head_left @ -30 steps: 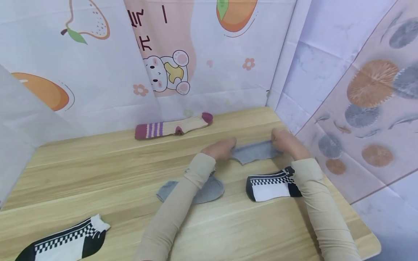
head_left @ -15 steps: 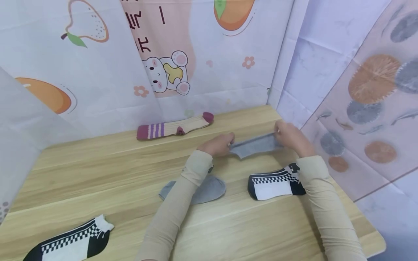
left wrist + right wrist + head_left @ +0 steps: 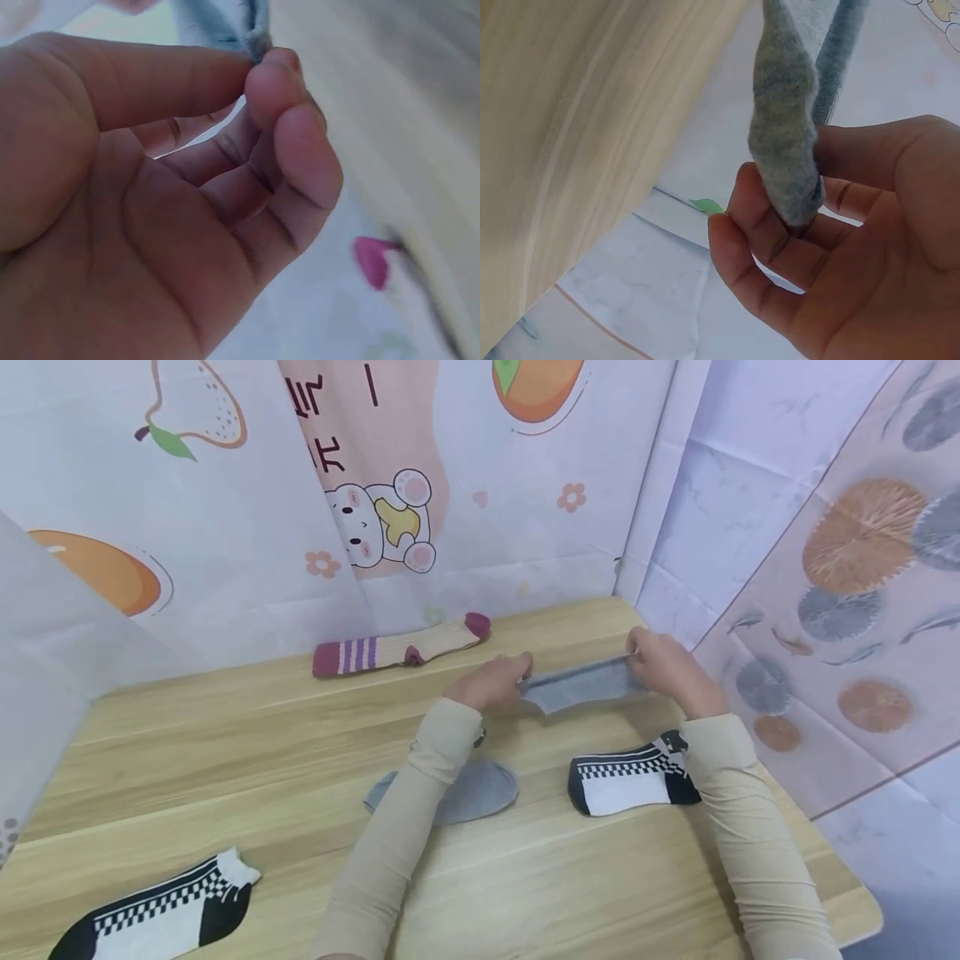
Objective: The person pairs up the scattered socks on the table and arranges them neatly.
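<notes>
- The left hand [image 3: 491, 683] pinches one end of a grey sock [image 3: 585, 688] between thumb and fingertips.
- The right hand [image 3: 673, 675] pinches the other end, its thumb against the cloth and its outer fingers curled loosely.
- The held grey sock stretches between both hands over the far right part of the table [image 3: 285, 760].
- A second grey sock [image 3: 480, 792] lies on the table, partly hidden by the left sleeve [image 3: 390, 843].
- Near the right sleeve [image 3: 757, 835] lies a black-and-white checkered sock [image 3: 626, 783].
- Behind the left hand, a cream sock [image 3: 442, 642] with maroon ends and purple stripes lies near the printed backdrop [image 3: 525, 535].
- Well apart, at near left, lies another checkered sock [image 3: 161, 910].
</notes>
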Available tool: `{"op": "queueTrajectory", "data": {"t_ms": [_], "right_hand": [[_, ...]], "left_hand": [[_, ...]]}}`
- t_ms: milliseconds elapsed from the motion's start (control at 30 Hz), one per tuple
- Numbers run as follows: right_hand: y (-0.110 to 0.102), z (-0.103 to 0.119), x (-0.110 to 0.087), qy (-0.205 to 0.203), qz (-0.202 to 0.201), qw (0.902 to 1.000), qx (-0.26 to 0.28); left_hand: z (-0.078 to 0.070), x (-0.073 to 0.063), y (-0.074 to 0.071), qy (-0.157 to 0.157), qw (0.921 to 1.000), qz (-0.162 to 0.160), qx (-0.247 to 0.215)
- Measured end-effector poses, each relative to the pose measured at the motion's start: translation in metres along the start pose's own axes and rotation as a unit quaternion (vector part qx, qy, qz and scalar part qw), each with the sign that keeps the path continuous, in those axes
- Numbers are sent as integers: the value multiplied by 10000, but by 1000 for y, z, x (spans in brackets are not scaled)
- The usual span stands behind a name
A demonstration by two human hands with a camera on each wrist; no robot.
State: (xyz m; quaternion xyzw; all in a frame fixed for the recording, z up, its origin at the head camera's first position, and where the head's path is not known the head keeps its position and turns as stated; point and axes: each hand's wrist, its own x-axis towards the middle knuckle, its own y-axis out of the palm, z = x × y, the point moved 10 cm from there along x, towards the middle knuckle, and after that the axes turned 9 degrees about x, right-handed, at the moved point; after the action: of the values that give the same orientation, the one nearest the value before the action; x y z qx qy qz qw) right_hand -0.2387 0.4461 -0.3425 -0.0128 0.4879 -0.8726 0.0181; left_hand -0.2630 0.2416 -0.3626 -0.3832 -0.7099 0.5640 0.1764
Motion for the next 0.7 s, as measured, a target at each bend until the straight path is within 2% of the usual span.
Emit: {"op": "queueTrajectory", "data": {"t_ms": [200,400,700], "right_hand": [[-3,11,-3,-235,-109,9997,27],[-9,25,-6,-502,-230,9985,-23],[4,53,-10,-769,256,9967,22]], "left_hand": [[-10,-17,-19,123,9998,-133,79],[-8,-31,-28,109,9996,-249,87],[3,-64,-27,159,9992,-348,93]]}}
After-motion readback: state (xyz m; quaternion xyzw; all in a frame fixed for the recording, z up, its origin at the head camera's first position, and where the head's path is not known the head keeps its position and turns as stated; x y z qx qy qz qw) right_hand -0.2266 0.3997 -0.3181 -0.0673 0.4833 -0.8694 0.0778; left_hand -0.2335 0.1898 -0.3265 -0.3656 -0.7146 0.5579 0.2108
